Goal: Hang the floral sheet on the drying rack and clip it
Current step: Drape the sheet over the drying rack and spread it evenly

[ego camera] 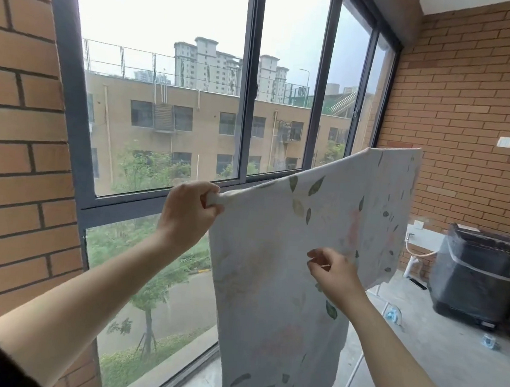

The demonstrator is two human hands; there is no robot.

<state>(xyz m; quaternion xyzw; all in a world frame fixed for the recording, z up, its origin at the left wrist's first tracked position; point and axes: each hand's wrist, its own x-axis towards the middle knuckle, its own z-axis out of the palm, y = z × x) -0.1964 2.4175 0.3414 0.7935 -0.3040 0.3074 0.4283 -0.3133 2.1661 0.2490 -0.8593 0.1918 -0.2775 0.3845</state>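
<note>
Pale floral sheet [271, 286] — in L hand [188, 212]

home laundry balcony: brick walls [469, 88], big windows [164, 94], washing machine [479, 278]

Daylight came through a dark-framed window [245, 101] at twelve o'clock, brick walls [469, 88] flanked it, and a covered machine [479, 272] stood on the concrete floor [433, 360] at four o'clock.

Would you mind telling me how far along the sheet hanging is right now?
Done: the floral sheet already hangs draped along its top edge. In hand: the left hand grips the near top corner, and the right hand pinches the cloth lower down. Left: clipping; no clip shows on it.
</note>
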